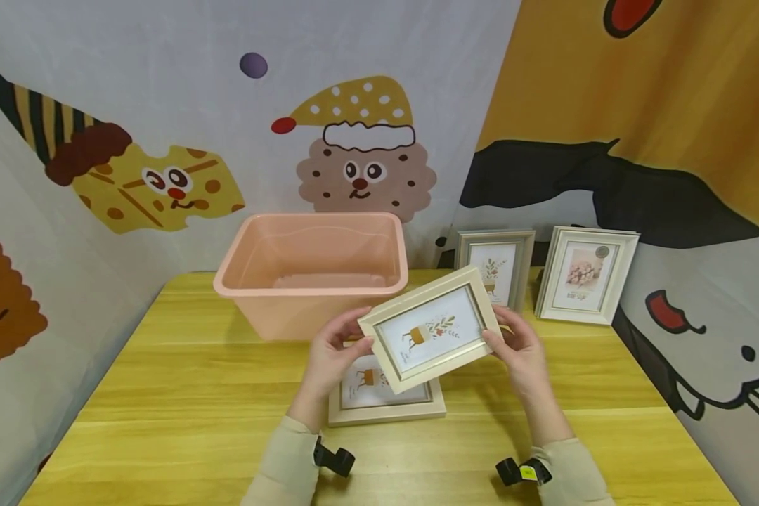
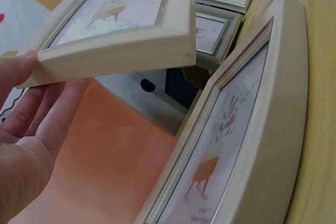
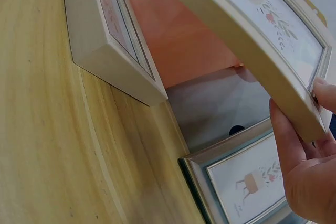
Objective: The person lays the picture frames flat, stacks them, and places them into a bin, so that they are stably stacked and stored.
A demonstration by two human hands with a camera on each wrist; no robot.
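Note:
Both hands hold a cream picture frame point(image 1: 431, 329) by its two short ends, tilted and raised over the table. The left hand point(image 1: 336, 355) grips its left end, thumb on the front edge and fingers beneath, as the left wrist view shows. At the opposite end the right hand point(image 1: 520, 349) pinches the border between thumb and fingers. The held frame carries a print of an orange pot with a leafy plant. Below it, a second cream picture frame point(image 1: 387, 414) lies face up on the table, partly covered by the raised one in the head view.
A pink plastic bin point(image 1: 316, 309) stands at the back of the wooden table point(image 1: 196, 414). To its right, a grey-beige picture frame point(image 1: 523, 274) and white picture frames point(image 1: 612, 281) lean upright. A cartoon-printed cloth point(image 1: 183, 91) hangs behind the table.

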